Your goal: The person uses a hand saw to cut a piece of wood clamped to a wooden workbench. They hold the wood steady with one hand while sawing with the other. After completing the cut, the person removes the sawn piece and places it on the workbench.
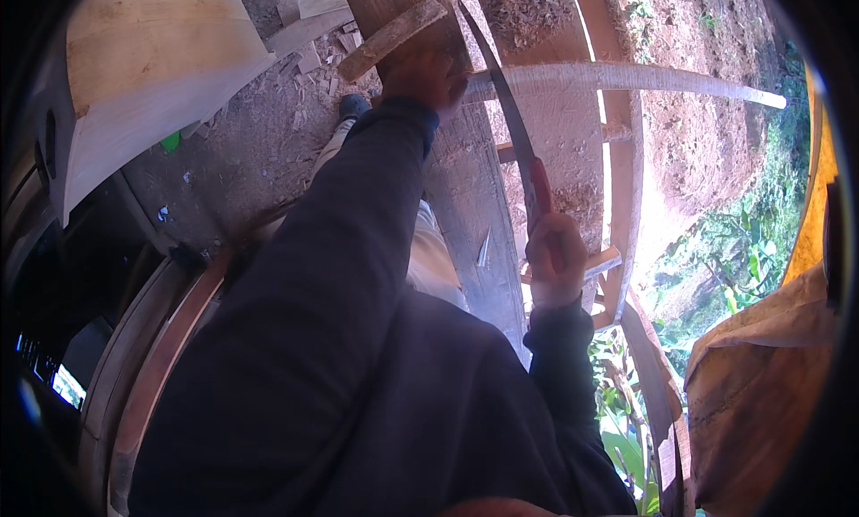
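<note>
A hand saw with a red handle (540, 186) and a dark, slightly curved blade (510, 101) is gripped in my right hand (555, 253). The blade points away from me and crosses a long pale wooden strip (662, 74) near its left end. At that end my left hand (422, 76) is closed on the strip, pressing it on a wide plank (465, 186); its fingers are partly in shadow. Just beyond the left hand, a short wooden piece (394, 39) lies slantwise over the plank. The strip's far end sticks out to the right.
A second board (564, 168) and a wooden rail (622, 186) run alongside the plank, with gaps between. At upper left stands a pale wooden panel (161, 60); offcuts (309, 56) litter the ground. Orange-brown sheeting (761, 383) hangs at right, near green plants (743, 248).
</note>
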{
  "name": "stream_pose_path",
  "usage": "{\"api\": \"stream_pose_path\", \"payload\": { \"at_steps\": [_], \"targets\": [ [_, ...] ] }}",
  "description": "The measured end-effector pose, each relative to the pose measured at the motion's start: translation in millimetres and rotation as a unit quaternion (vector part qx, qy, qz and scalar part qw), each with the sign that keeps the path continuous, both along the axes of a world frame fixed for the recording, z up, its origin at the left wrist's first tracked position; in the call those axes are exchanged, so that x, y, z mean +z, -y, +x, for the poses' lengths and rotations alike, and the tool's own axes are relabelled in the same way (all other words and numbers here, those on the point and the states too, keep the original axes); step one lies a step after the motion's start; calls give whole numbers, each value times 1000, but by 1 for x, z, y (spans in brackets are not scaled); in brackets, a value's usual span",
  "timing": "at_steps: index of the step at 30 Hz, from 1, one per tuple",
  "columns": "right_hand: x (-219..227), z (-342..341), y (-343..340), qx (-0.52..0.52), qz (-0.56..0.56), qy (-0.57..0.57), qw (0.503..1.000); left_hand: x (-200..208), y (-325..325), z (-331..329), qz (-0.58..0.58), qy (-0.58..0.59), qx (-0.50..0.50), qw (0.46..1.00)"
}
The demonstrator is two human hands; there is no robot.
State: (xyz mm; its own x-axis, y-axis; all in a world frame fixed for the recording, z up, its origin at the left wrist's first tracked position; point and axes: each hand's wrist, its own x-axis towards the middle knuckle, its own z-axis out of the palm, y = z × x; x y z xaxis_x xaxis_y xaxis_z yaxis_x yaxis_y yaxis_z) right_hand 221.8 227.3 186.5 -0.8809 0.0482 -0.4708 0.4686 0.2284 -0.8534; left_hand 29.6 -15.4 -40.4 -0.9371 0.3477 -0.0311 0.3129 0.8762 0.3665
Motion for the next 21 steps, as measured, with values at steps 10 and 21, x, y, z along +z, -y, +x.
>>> {"api": "stream_pose_path", "payload": {
  "at_steps": [10,21],
  "targets": [
    [-62,-114,43,6,11,-132,991,-9,-5,-7,4,-14,-35,999],
    [-38,-4,-6,43,-23,-109,993,14,-9,-9,1,40,36,999]
  ]
}}
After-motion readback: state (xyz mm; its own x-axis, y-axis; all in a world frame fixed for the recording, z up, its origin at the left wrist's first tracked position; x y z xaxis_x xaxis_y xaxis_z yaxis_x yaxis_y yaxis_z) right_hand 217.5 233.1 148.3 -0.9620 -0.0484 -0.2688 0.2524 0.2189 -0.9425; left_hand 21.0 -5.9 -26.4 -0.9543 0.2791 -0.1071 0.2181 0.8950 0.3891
